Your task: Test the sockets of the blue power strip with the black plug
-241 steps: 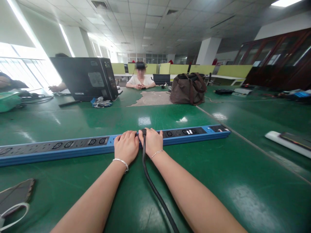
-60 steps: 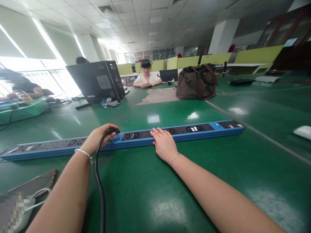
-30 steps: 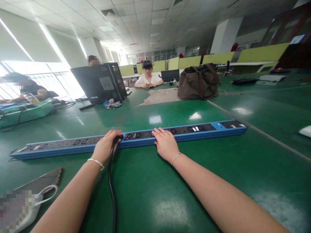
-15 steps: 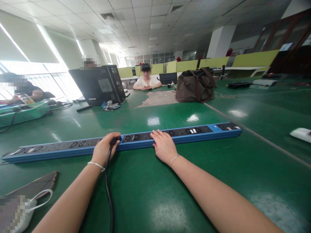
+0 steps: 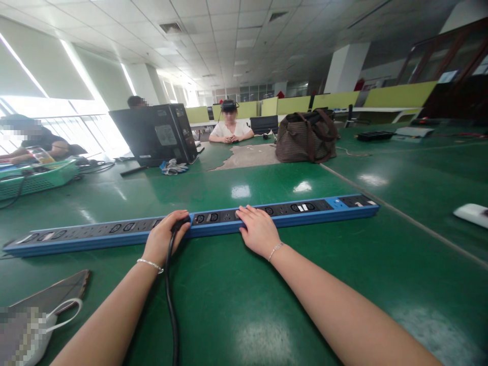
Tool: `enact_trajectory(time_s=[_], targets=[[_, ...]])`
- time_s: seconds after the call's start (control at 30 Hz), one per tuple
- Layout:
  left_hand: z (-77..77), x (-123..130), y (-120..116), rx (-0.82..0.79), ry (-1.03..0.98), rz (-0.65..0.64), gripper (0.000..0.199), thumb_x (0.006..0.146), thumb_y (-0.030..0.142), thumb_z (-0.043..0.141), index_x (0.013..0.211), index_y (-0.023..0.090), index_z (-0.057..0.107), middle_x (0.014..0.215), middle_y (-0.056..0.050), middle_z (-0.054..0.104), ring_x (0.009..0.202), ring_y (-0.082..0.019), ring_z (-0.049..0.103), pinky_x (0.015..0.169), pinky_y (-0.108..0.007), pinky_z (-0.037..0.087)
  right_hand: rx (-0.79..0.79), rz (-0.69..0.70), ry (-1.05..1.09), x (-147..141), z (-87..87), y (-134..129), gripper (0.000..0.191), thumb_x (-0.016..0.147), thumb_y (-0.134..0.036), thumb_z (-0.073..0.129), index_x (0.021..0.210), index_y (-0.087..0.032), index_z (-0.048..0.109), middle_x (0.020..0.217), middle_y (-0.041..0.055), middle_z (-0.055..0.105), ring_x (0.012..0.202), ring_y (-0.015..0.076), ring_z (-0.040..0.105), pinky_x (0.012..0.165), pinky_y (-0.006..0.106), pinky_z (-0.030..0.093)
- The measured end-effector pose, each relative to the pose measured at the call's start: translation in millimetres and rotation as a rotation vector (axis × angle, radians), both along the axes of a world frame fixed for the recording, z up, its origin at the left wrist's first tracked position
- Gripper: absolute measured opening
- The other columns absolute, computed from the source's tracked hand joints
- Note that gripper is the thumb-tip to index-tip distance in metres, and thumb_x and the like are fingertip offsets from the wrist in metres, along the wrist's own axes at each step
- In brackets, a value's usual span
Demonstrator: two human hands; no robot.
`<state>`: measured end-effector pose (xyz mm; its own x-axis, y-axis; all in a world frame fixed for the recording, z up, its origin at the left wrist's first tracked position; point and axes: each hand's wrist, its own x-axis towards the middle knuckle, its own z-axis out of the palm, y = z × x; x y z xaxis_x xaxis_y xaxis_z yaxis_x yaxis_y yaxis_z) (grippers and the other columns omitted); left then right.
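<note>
A long blue power strip (image 5: 324, 215) with black socket panels lies across the green table, several kinds of outlets facing up. My left hand (image 5: 164, 233) is closed around a black plug (image 5: 182, 222), holding it at a socket left of the strip's middle. How deep the plug sits cannot be made out. From it a black power cord (image 5: 171, 300) runs down toward the front edge of the view. My right hand (image 5: 259, 231) lies flat on the strip to the right of the plug, fingers stretched over the sockets.
Behind the strip stand a black computer case (image 5: 156, 134), crumpled gloves (image 5: 174, 167) and a brown bag (image 5: 305, 137). A green basket (image 5: 57, 175) is at far left. Dark flat object (image 5: 72, 290) lies near left; white object (image 5: 473, 214) at right. Two people sit across the table, another behind the case.
Both hands keep their places on the plug and the strip, with only a very slight shift of the view. The head behind the computer case shows at a slightly different spot.
</note>
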<state>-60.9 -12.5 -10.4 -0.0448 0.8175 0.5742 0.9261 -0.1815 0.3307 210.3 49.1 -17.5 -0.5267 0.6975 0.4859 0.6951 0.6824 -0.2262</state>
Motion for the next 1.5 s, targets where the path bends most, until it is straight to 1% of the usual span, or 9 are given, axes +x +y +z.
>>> enact_trajectory(time_s=[0.13,0.27,0.5,0.6,0.7,0.87,1.1,1.3,1.5], targets=[[-1.3,0,1,0.042,0.014,-0.03,0.032,0.082,0.042,0.05,0.105,0.021,0.059,0.114,-0.008,0.063,0.105,-0.02,0.058,0.098,-0.037,0.043,-0.004,-0.012,0.009,1,0.3,0,0.045,0.079,-0.022,0.054,0.125,-0.02,0.054,0.133,0.0044,0.052,0.126,0.0199,0.04,0.106,0.04,0.026],[-2.4,3,3,0.085,-0.009,-0.007,0.028,0.083,0.039,0.048,0.102,0.022,0.058,0.112,-0.007,0.063,0.103,-0.019,0.059,0.097,-0.034,0.043,0.004,-0.033,0.007,0,0.0,0,0.045,0.079,-0.024,0.054,0.125,-0.021,0.054,0.134,0.0028,0.051,0.126,0.0216,0.04,0.107,0.042,0.024],[0.2,5,2,0.033,-0.013,0.086,0.031,0.083,0.043,0.047,0.104,0.023,0.058,0.105,-0.004,0.065,0.094,-0.018,0.062,0.089,-0.03,0.046,0.015,-0.034,0.004,-1,-0.4,-1,0.045,0.08,-0.024,0.053,0.125,-0.02,0.054,0.134,0.0031,0.051,0.126,0.0221,0.04,0.106,0.041,0.025],[2.2,7,3,0.015,-0.024,0.099,0.033,0.083,0.045,0.046,0.105,0.023,0.058,0.102,-0.004,0.066,0.09,-0.018,0.062,0.086,-0.03,0.047,0.014,-0.036,-0.006,-1,-0.2,-1,0.045,0.08,-0.024,0.052,0.125,-0.02,0.053,0.134,0.0029,0.051,0.126,0.0226,0.04,0.105,0.041,0.026],[2.1,6,3,0.023,-0.008,0.082,0.033,0.084,0.044,0.046,0.105,0.022,0.058,0.104,-0.004,0.066,0.092,-0.018,0.062,0.087,-0.03,0.046,0.013,-0.041,-0.009,-1,0.2,-1,0.045,0.08,-0.024,0.053,0.126,-0.019,0.053,0.135,0.0029,0.05,0.126,0.0226,0.04,0.105,0.04,0.026],[-2.3,-2,3,0.049,0.026,0.021,0.031,0.083,0.041,0.048,0.105,0.021,0.058,0.107,-0.006,0.065,0.096,-0.018,0.061,0.09,-0.031,0.046,0.007,-0.032,-0.031,0,0.5,0,0.045,0.081,-0.023,0.053,0.126,-0.019,0.053,0.135,0.0026,0.05,0.126,0.0228,0.04,0.104,0.04,0.027],[-7.7,-8,7,0.159,0.03,-0.064,0.025,0.082,0.036,0.053,0.099,0.02,0.061,0.106,-0.006,0.066,0.096,-0.017,0.062,0.09,-0.031,0.047,0.019,-0.017,-0.051,1,-0.2,3,0.044,0.081,-0.023,0.055,0.126,-0.018,0.053,0.134,0.0036,0.051,0.126,0.023,0.04,0.103,0.039,0.028],[-9.5,-3,9,0.223,0.019,-0.054,0.023,0.082,0.033,0.052,0.099,0.02,0.06,0.105,-0.006,0.066,0.097,-0.017,0.062,0.091,-0.031,0.047,0.031,-0.022,-0.037,1,-1.2,3,0.043,0.082,-0.022,0.054,0.125,-0.019,0.054,0.134,0.0026,0.051,0.125,0.0225,0.041,0.103,0.038,0.028],[-9.5,0,9,0.223,-0.017,-0.018,0.023,0.083,0.034,0.051,0.099,0.02,0.06,0.105,-0.005,0.066,0.096,-0.018,0.062,0.091,-0.032,0.046,0.029,-0.025,-0.045,0,-1.3,3,0.044,0.081,-0.022,0.055,0.125,-0.018,0.054,0.134,0.0032,0.051,0.125,0.0231,0.041,0.103,0.039,0.029]])
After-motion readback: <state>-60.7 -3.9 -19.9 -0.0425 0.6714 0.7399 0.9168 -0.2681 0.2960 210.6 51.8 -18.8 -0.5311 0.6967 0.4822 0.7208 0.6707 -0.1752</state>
